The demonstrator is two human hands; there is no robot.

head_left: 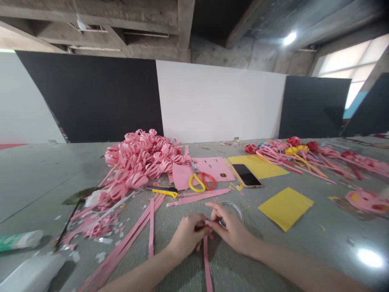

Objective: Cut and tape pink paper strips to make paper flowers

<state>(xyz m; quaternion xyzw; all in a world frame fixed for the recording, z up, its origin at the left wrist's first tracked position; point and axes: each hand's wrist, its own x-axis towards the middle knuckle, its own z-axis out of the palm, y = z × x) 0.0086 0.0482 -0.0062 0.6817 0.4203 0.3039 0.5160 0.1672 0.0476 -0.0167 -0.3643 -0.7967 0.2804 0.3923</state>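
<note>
At the lower middle, my left hand (189, 235) pinches the upper end of a narrow pink strip (207, 265), which hangs down toward the bottom edge. My right hand (232, 231) meets it from the right, thumb and index fingertip closed at the same strip end, where a small whitish bit shows. Behind my right hand lies a roll of clear tape (236, 207). Scissors (203, 181) with yellow and red handles rest on pink paper (182, 175) beyond my hands. A yellow and black cutter (165, 190) lies left of them.
A heap of looped pink strips (142, 158) stands at back left, long pink strips (127, 243) nearer. Rightward are a phone (246, 176), yellow sheets (286, 208) and coloured paper flowers (293, 150). A green and white tube (21, 240) and paper scraps lie left.
</note>
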